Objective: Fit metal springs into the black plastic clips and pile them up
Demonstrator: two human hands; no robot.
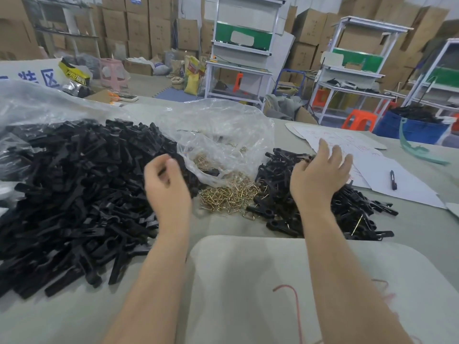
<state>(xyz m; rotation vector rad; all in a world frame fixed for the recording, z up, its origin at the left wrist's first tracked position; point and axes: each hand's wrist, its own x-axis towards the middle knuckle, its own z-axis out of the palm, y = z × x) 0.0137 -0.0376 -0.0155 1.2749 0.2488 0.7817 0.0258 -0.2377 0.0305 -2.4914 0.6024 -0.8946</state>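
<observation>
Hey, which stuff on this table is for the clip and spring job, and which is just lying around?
Job: loose black clips, brass springs, clear bag, clip pile at right.
Lying about: pen, papers, green strip.

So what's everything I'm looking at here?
Big clip pile: one, black, table's left.
Smaller clip pile: one, black, right.
Springs: one heap, brassy, centre.
Plastic bags: two, clear, behind the springs and far left.
Paper sheets: several, white, far right.
Pen: one, dark, on the paper.
Pad: one, pale grey, near edge.
Cardboard boxes: many, brown, back wall.
Left hand: fingers curled, over the left pile.
Right hand: fingers spread, over the right pile.
</observation>
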